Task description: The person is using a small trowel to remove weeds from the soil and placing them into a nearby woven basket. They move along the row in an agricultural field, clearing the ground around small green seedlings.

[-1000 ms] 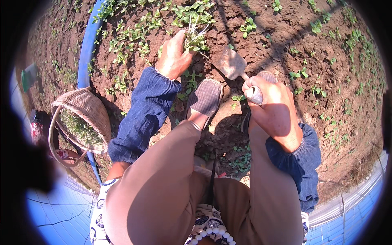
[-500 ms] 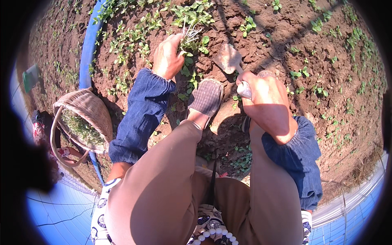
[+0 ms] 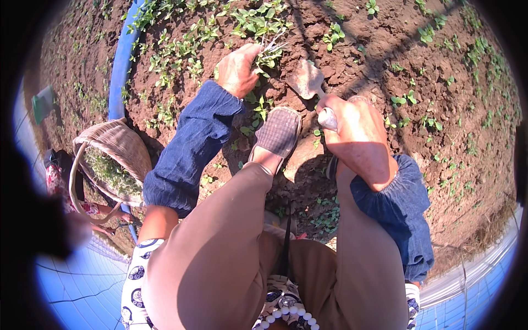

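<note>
My left hand [image 3: 238,70] is closed on a bunch of uprooted seedlings [image 3: 270,49], their pale roots pointing up and away from me. Just right of the bunch, the flat blade of a hand trowel [image 3: 306,80] rests against the brown soil. My right hand [image 3: 356,127] grips its handle, whose rounded light end sticks out by the thumb. Green seedlings [image 3: 258,22] grow in the ground beyond my left hand. How deep the blade sits in the soil, I cannot tell.
A wicker basket [image 3: 129,144] with pulled greens [image 3: 110,170] inside stands at left, beside a blue hose [image 3: 121,66]. My shoe [image 3: 278,132] is planted close to the trowel. Part of another person [image 3: 58,181] shows at the far left. Scattered seedlings [image 3: 404,99] grow at right.
My left hand has shifted to the right with the bunch, bringing it nearer the trowel blade. My right hand and the trowel have barely moved.
</note>
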Available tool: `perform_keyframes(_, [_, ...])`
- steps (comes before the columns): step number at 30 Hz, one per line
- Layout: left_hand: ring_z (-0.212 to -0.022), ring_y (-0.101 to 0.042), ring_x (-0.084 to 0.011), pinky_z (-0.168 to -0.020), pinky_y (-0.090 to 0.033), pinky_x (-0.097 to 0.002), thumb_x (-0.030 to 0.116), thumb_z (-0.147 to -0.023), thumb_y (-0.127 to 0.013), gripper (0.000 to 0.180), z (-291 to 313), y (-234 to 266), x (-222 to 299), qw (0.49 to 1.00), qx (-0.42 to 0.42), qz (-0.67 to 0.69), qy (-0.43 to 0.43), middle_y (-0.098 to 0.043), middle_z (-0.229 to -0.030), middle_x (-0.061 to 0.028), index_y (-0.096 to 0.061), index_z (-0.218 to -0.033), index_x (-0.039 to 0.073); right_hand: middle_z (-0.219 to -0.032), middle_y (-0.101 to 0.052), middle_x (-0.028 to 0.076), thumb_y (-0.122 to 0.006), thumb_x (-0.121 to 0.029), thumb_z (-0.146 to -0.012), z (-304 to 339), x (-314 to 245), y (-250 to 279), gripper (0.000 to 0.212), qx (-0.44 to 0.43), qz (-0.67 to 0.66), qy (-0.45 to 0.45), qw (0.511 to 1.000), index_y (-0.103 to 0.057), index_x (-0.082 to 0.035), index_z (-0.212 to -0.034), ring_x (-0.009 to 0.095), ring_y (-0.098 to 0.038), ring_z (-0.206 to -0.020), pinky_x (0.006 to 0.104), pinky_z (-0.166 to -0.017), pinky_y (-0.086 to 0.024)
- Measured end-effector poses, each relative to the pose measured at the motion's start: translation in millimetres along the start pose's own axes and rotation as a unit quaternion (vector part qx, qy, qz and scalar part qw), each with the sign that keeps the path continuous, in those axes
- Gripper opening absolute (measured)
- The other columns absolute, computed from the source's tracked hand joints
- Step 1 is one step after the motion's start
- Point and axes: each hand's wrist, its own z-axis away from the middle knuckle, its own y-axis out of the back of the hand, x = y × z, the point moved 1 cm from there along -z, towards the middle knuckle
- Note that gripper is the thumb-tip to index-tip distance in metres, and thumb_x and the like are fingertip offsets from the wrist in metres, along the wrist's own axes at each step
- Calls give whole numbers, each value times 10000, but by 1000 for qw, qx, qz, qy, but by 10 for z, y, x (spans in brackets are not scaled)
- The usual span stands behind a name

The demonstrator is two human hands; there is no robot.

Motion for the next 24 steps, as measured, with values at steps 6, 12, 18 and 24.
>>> perform_keyframes(6, [-839, -642, -373, -678, -516, -449, -18, -719, -613, 358, -22, 0, 186, 996, -55, -71, 23, -639, -960, -95, -617, -1052, 114, -709, -634, 204, -606, -73, -734, -13, -33, 29, 161, 1, 6, -3, 1000, -660, -75, -886, 409, -629, -712, 478, -659, -496])
perform_keyframes(12, [-874, -624, -394, -707, -509, -456, -20, -647, -614, 391, -49, -28, 38, 998, -41, -40, 6, -635, -949, -139, -603, -1030, 64, -705, -634, 193, -610, -82, -743, 5, -4, -4, 149, 12, 3, 11, 1000, -653, -86, -886, 412, -624, -703, 487, -652, -494])
perform_keyframes(18, [-888, -635, -387, -726, -512, -453, 0, -653, -620, 403, -38, -83, -20, 1000, -8, -11, -8, -657, -976, -139, -612, -1050, 70, -699, -628, 208, -611, -68, -735, 16, 18, -1, 187, 13, 2, 15, 1000, -645, -69, -918, 418, -627, -701, 496, -642, -494])
perform_keyframes(24, [-873, -651, -362, -742, -528, -419, 10, -663, -631, 413, 6, -87, -83, 999, 16, 38, -10, -669, -983, -123, -628, -1069, 85, -710, -631, 255, -598, -30, -699, 7, 19, 3, 287, -4, -16, 15, 1000, -646, 0, -981, 431, -643, -710, 499, -649, -506])
